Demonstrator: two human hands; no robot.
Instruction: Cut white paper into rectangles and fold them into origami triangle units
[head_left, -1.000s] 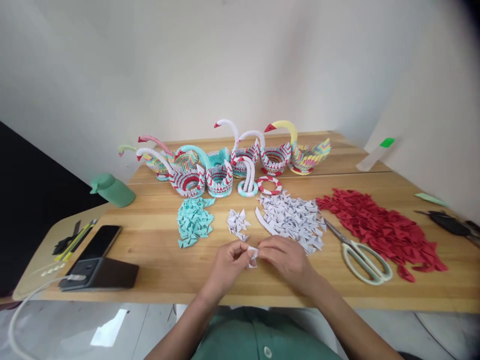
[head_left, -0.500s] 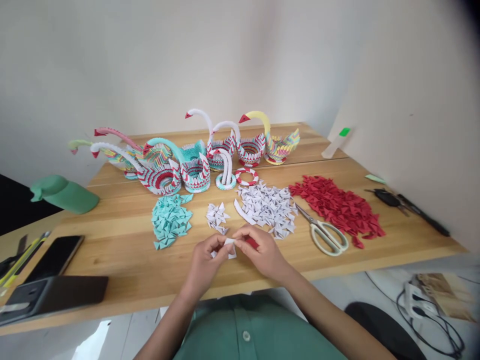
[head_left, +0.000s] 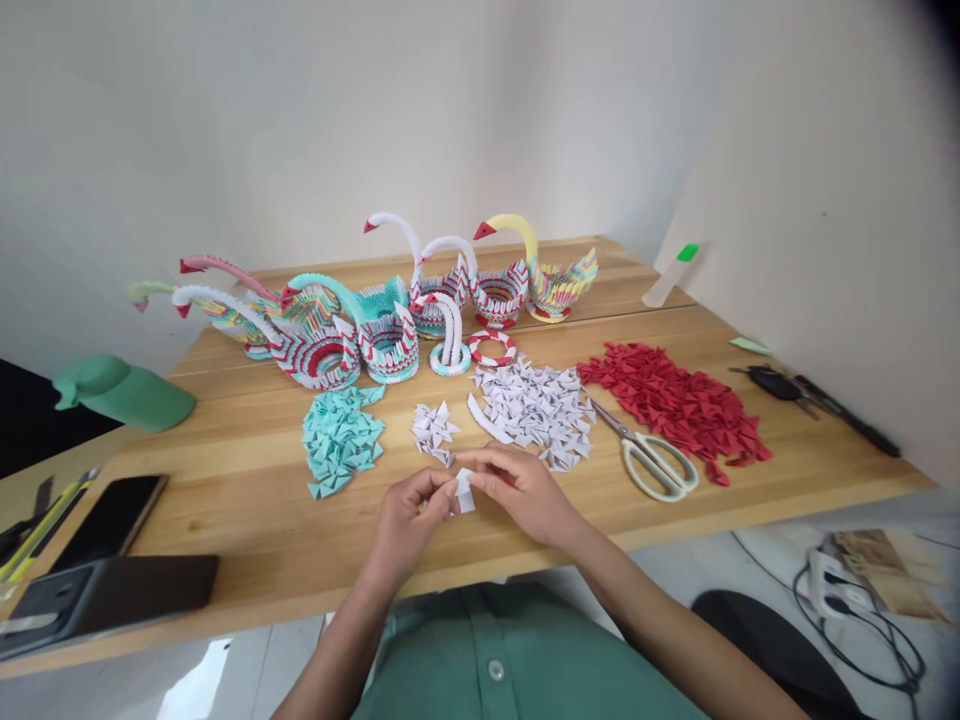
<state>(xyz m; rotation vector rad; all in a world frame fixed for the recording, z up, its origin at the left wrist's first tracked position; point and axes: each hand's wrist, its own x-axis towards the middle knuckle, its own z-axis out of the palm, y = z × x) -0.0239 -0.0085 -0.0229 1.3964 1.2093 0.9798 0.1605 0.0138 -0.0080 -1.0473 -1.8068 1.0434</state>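
Observation:
Near the table's front edge, my left hand (head_left: 409, 518) pinches a small white paper piece (head_left: 465, 495) from the left. My right hand (head_left: 521, 492) grips its upper right side between thumb and fingers. The paper looks partly folded, with a flap hanging below the fingertips. Just beyond the hands lie a few white folded pieces (head_left: 433, 430), a curved white strip (head_left: 489, 420) and a larger white pile (head_left: 536, 410). A teal pile (head_left: 343, 440) is to the left, a red pile (head_left: 675, 400) to the right.
Several paper swans (head_left: 322, 360) and a red-and-white ring (head_left: 491, 348) stand farther back. Scissors (head_left: 654, 462) lie right of my hands. At the left are a green bottle (head_left: 127, 392), a phone (head_left: 111, 520) and a dark stand (head_left: 142, 583). Keys (head_left: 776, 382) lie far right.
The fingers of both hands have shifted slightly on the white paper, and its upper part now looks more pointed. The camera view has moved a little.

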